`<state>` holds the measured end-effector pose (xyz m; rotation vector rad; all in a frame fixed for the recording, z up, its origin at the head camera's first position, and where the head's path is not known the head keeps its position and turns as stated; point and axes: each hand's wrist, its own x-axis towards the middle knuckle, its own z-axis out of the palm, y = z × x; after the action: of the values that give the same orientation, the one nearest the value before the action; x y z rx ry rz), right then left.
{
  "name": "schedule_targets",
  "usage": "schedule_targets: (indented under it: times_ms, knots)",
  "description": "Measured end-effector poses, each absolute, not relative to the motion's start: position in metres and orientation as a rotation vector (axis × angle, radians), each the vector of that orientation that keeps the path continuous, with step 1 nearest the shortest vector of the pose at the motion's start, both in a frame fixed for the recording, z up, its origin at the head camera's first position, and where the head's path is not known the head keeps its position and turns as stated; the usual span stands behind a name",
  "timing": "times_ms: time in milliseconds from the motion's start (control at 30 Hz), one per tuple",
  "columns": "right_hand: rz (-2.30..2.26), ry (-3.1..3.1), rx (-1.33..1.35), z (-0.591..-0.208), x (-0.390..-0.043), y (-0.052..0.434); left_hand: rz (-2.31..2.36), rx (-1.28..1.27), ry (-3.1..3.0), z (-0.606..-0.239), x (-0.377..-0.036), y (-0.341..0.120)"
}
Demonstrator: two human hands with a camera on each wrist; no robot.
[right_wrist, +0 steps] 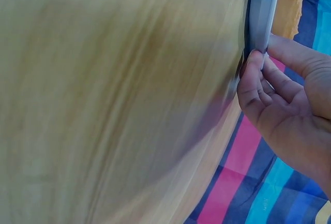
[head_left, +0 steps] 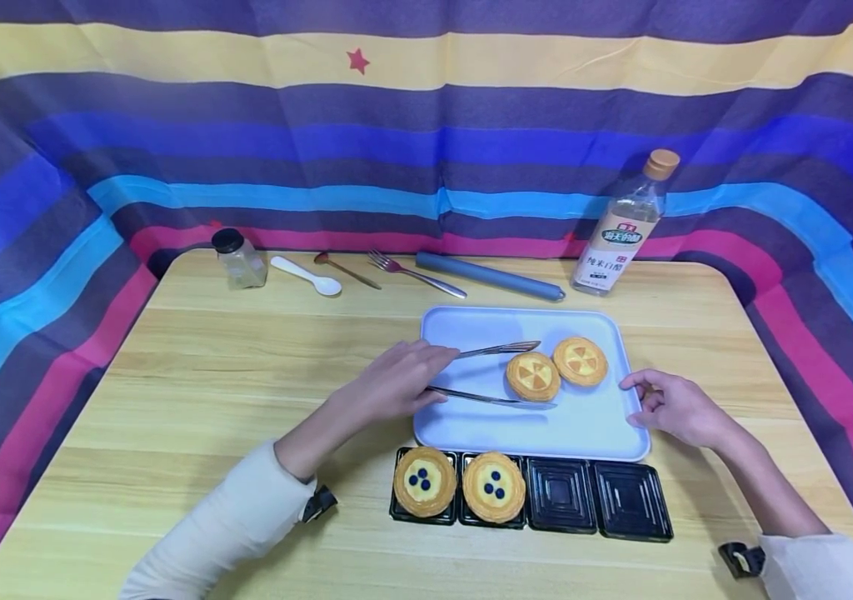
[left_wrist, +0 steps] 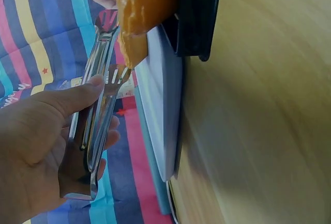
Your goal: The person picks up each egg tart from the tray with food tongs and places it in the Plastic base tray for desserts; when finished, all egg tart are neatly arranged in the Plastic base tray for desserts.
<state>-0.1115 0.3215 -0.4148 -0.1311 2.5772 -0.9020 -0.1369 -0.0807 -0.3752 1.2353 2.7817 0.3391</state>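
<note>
My left hand (head_left: 406, 379) grips metal serving tongs (left_wrist: 92, 125), thumb on one arm and fingers round the other. The tongs' ends are spread on either side of a tart with a wedge pattern (head_left: 533, 377) on the pale blue tray (head_left: 471, 432). Just right of it sits a second such tart (head_left: 581, 361). At the tray's right edge, my right hand (head_left: 685, 410) pinches the rim between thumb and fingers, as the right wrist view shows.
Black square holders stand in a row before the tray; two carry blueberry tarts (head_left: 424, 482), and two (head_left: 561, 496) hold nothing. Along the back lie a jar (head_left: 241, 260), a white spoon (head_left: 306, 276), a small brown spoon (head_left: 347, 271), a fork (head_left: 417, 273), a blue rod (head_left: 490, 276) and an upright bottle (head_left: 621, 229).
</note>
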Motion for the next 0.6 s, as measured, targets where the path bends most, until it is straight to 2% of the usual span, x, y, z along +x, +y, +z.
schedule_targets:
  times_ms: [600]
  knots:
    - [-0.885,2.589,-0.121,-0.4135,-0.1107,0.32,0.3,1.212,2.83,-0.3788,-0.1347,-0.0758]
